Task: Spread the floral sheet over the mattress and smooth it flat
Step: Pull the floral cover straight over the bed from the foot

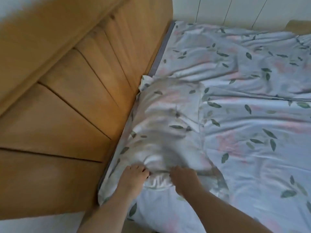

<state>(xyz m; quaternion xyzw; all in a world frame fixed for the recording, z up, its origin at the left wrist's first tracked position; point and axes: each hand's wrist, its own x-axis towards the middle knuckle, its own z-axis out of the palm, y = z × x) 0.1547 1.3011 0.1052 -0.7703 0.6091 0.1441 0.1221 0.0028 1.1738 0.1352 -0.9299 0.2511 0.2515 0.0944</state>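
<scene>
The floral sheet [235,115], pale blue with green leaves and pink blooms, lies over the mattress [164,47], whose grey edge shows as a thin strip along the wooden headboard [75,98]. The far and right parts of the sheet lie fairly flat but are creased with long wrinkles. Near the headboard a folded-over portion of the sheet is lifted into a blurred, rumpled ridge running from the hands toward the headboard.

The left hand [133,179] reaches in beside the headboard, its fingers [139,170] curled into the bunched fabric at the near end of that ridge, gripping the sheet. The right hand [184,179] is just beside it, knuckles up, its fingers tucked under and closed on the same gathered fold. A short span of puckered fabric sits between the two hands. Both forearms enter from the bottom edge. White wall panels [235,9] stand behind the far side of the bed.
</scene>
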